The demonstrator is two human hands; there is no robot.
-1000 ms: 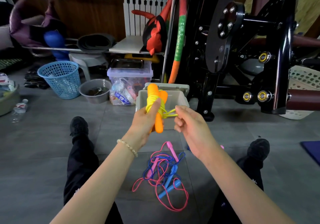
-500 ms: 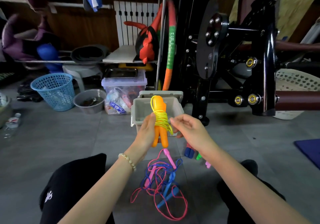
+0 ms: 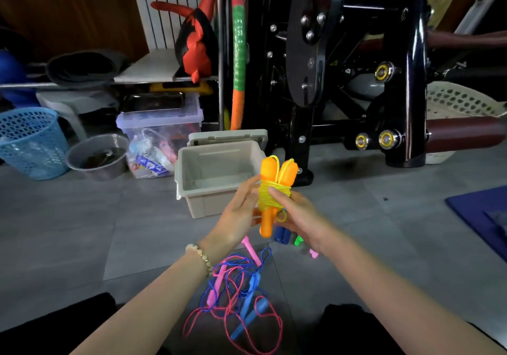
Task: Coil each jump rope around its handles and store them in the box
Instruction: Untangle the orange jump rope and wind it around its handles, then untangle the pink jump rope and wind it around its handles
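Observation:
Both hands hold an orange-handled jump rope (image 3: 275,173) upright, its yellow cord coiled tightly round the two handles. My left hand (image 3: 237,214) grips it from the left with the thumb on the coil. From the right, my right hand (image 3: 297,213) holds it with a fingertip pressed on the cord. Just behind and left of the bundle stands the open beige box (image 3: 192,202), nothing visible inside. On the floor below lie tangled pink and blue jump ropes (image 3: 236,294). Dark blue, green and pink handles (image 3: 282,235) peek out under my right hand.
A beige lid (image 3: 227,136) leans behind the box. A clear storage bin (image 3: 159,138), a grey bowl (image 3: 96,155) and a blue basket (image 3: 30,140) line the left. A black exercise machine (image 3: 356,66) fills the right; a blue mat (image 3: 480,212) lies far right.
My right hand pulled the loose yellow end in and now rests against the coil. The view moved closer to the box, and my legs shifted out of sight.

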